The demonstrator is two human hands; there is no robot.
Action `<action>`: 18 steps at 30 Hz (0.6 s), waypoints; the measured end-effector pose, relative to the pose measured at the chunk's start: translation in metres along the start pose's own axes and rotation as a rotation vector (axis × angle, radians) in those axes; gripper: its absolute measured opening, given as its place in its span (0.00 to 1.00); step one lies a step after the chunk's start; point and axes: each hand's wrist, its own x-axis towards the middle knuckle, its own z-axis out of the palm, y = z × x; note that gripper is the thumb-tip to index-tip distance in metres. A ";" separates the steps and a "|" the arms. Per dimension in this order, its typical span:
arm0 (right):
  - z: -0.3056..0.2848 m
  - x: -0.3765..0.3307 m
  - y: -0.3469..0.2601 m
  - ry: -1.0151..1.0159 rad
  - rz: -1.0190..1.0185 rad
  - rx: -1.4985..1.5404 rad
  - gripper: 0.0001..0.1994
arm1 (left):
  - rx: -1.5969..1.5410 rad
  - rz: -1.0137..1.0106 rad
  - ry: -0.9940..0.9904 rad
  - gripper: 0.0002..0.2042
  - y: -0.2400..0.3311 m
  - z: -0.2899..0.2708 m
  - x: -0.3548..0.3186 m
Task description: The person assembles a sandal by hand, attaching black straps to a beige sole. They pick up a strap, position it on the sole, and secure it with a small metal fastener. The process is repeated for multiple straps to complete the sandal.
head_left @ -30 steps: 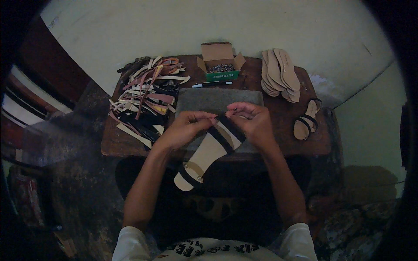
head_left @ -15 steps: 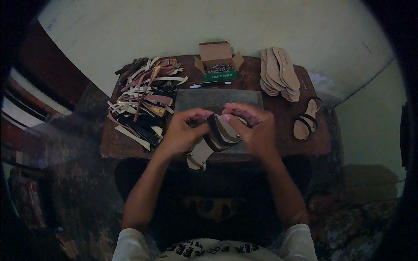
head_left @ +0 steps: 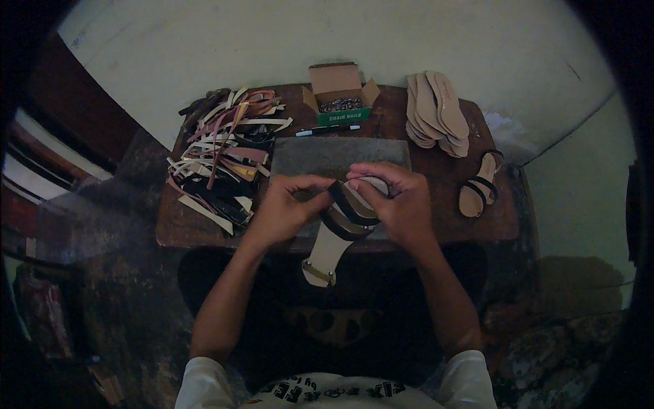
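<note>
Between my hands, over the near part of a grey slab [head_left: 340, 151], is a beige sandal [head_left: 327, 249] with dark straps across its front. My left hand [head_left: 291, 208] is closed at the left side of the sandal, thumb and fingers pinching near the end of a dark strap [head_left: 338, 197]. My right hand [head_left: 403, 203] grips the front end of the sole, its thumb pressed on the top face. The narrower end hangs down past the table edge and has small metal nail heads on its strap. My fingers hide part of the front edge.
A heap of leather strips [head_left: 221, 157] covers the wooden table's left side. Behind the slab are an open green box of nails [head_left: 344, 112] and a marker [head_left: 328, 130]. At the right are stacked beige insoles [head_left: 436, 112] and another sandal with dark straps [head_left: 481, 187].
The sandal has tilted, its narrow end swinging down and slightly right, so more of the sole shows. Both hands keep their hold in nearly the same place.
</note>
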 end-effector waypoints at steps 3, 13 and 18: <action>0.002 0.000 -0.002 0.015 0.014 -0.011 0.10 | -0.085 -0.074 -0.017 0.12 0.009 0.000 -0.001; 0.007 -0.001 0.004 0.043 0.057 0.042 0.09 | -0.113 -0.127 -0.062 0.12 0.009 -0.007 0.000; 0.005 0.002 0.005 -0.021 0.191 0.080 0.10 | -0.160 -0.128 -0.111 0.12 -0.003 -0.008 0.002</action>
